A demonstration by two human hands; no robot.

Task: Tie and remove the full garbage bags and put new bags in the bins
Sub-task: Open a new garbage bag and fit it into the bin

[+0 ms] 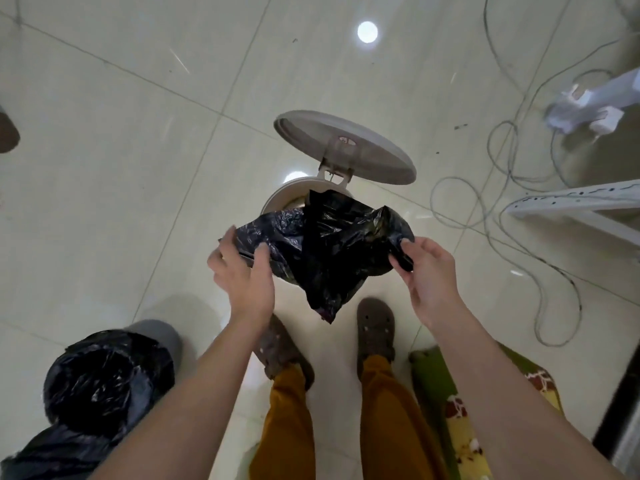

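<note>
The floor point(104, 140) is made of large pale glossy tiles, and round lights are reflected in it. On the right side, thin gray cables point(540, 188) lie in loops on the floor, near a white power strip point(588, 109) and a white rack point(575, 202). A green patterned mat point(460, 424) lies at the lower right, just beside the person's right shoe. In the middle stands a small round bin point(287, 197) with its lid point(349, 147) tilted up and open behind it. A new black bag point(329, 244), thin, shiny and wrinkled, is held over the mouth of this bin; it is partly spread, and one loose corner hangs down toward the shoes. The left hand point(242, 268) pinches the left edge of the bag between thumb and fingers, so its grip is narrow and holds the plastic. The right hand point(429, 271) also pinches the right edge of the bag with the fingertips. At the lower left, another gray bin point(156, 337) already has a black bag over its rim, well apart from the open bin. Open floor lies behind and left of the open bin, while the cables crowd the right side.
</note>
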